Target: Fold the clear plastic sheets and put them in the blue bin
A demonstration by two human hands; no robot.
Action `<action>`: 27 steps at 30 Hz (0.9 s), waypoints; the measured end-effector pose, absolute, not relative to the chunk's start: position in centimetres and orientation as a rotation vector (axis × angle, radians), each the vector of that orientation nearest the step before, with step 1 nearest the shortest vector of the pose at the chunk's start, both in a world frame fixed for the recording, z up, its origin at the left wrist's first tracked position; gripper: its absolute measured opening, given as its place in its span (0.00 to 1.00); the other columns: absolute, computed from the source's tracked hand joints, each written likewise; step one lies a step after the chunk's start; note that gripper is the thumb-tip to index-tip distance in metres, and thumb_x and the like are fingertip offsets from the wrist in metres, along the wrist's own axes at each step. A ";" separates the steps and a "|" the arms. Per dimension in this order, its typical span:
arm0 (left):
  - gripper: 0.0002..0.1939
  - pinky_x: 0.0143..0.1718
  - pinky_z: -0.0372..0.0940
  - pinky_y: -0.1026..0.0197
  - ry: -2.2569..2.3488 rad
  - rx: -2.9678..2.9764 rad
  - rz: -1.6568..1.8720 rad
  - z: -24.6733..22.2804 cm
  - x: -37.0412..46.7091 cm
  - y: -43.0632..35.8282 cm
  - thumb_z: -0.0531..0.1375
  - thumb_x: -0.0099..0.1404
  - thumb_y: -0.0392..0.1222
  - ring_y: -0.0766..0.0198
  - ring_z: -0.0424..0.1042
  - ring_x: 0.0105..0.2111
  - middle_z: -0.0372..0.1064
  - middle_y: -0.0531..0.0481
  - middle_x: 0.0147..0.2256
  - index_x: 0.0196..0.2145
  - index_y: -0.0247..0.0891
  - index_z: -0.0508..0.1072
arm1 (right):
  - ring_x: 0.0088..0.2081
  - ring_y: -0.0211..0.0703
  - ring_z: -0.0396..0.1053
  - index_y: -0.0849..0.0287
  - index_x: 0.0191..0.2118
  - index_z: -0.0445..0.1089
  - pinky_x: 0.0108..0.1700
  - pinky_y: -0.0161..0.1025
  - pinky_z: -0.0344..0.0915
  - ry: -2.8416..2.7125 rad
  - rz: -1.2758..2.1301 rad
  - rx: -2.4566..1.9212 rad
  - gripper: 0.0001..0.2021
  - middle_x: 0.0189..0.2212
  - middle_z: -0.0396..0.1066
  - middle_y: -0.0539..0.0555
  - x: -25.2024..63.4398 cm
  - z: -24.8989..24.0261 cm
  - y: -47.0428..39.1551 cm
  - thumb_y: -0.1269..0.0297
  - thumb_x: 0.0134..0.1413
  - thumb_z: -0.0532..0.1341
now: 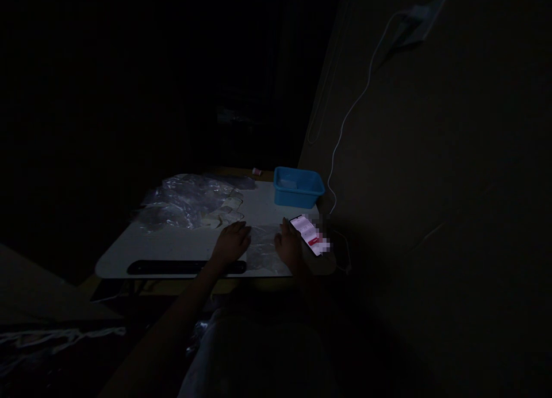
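Observation:
A sheet or bag of clear plastic (264, 251) lies on the white tabletop between my two hands. My left hand (231, 242) rests at its left edge, palm down, fingers stretched forward and slightly apart. At the right edge, my right hand (288, 245) lies with its fingers pointing forward and the thumb apart, touching the plastic. Dim light hides the finer contact of the fingertips. Just right of my right hand is a phone (308, 234) with a lit screen, partly pixelated.
A heap of crumpled clear plastic (185, 199) covers the table's back left. A blue bin (297, 198) stands at the back right, a small pinkish item (257, 172) beside it. Along the front edge runs a black strip (172, 267). A white cable (345, 119) hangs from the wall socket (420, 21).

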State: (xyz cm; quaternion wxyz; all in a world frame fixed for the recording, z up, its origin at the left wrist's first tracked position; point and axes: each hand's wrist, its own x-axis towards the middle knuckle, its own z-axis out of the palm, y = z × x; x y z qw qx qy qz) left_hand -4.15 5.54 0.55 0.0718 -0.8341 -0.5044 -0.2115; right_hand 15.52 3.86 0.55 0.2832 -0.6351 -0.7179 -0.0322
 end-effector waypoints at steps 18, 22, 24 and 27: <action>0.19 0.50 0.58 0.53 -1.499 -2.475 -0.606 0.4 -4.2 5.7 0.48 0.62 0.44 0.55 0.62 0.50 0.64 0.42 0.49 0.46 0.36 0.68 | 0.53 0.46 0.58 0.66 0.57 0.52 0.54 0.43 0.51 -1.987 0.012 -1.540 0.26 0.46 0.68 0.58 15.6 1.0 3.5 0.72 0.50 0.51; 0.18 0.50 0.58 0.52 -1.505 -2.477 -0.637 0.3 -4.2 5.8 0.48 0.62 0.43 0.55 0.63 0.49 0.65 0.42 0.49 0.46 0.36 0.68 | 0.51 0.46 0.60 0.67 0.57 0.53 0.53 0.43 0.51 -1.992 0.011 -1.553 0.26 0.45 0.69 0.59 15.6 1.1 3.4 0.72 0.50 0.51; 0.18 0.50 0.58 0.52 -1.512 -2.479 -0.640 0.3 -4.2 5.8 0.48 0.62 0.43 0.55 0.63 0.49 0.65 0.42 0.49 0.46 0.36 0.68 | 0.50 0.47 0.61 0.68 0.57 0.53 0.52 0.44 0.53 -1.929 -0.017 -1.616 0.26 0.46 0.68 0.61 15.6 1.1 3.5 0.72 0.50 0.50; 0.18 0.49 0.59 0.52 -1.521 -2.473 -0.641 0.3 -4.1 5.7 0.48 0.62 0.43 0.55 0.63 0.49 0.65 0.42 0.49 0.46 0.36 0.68 | 0.50 0.48 0.60 0.69 0.56 0.53 0.50 0.44 0.55 -1.883 -0.041 -1.654 0.26 0.47 0.66 0.63 15.6 0.9 3.6 0.73 0.49 0.50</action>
